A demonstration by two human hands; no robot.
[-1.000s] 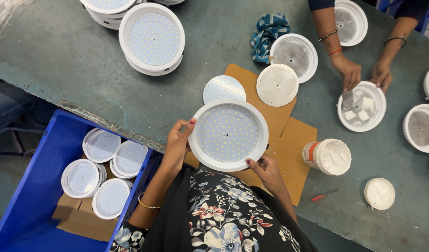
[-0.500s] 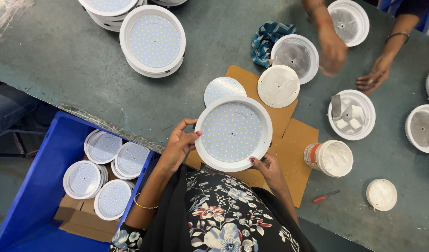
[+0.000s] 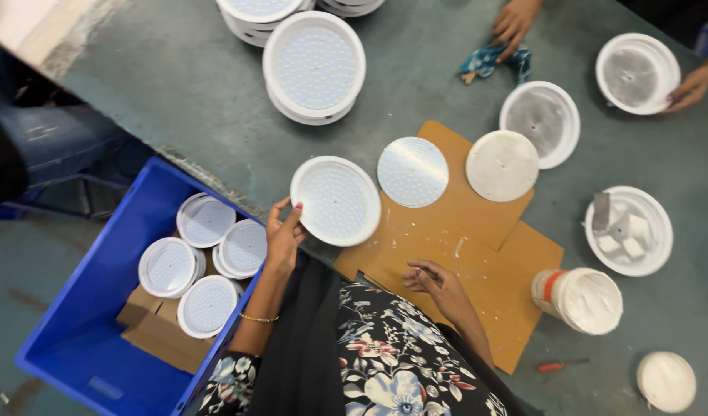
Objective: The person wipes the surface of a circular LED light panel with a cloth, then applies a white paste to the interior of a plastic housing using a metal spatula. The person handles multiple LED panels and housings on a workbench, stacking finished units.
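My left hand grips the left rim of a round white LED panel light, which hangs tilted over the table's near edge, between the blue crate and the brown cardboard sheet. My right hand hovers over the near part of the cardboard with fingers loosely curled, holding nothing. A bare LED disc and a plain white disc lie on the cardboard just beyond the held light.
The crate holds several similar lights on cardboard. A stack of lights stands at the far side. A paste-smeared jar, a dish of white pieces, a red screwdriver and empty housings lie right. A co-worker's hands reach in opposite.
My right hand has let go of the light and dropped onto the cardboard. My left hand alone has carried the light leftward toward the crate. The co-worker's hand moved to the blue cloth.
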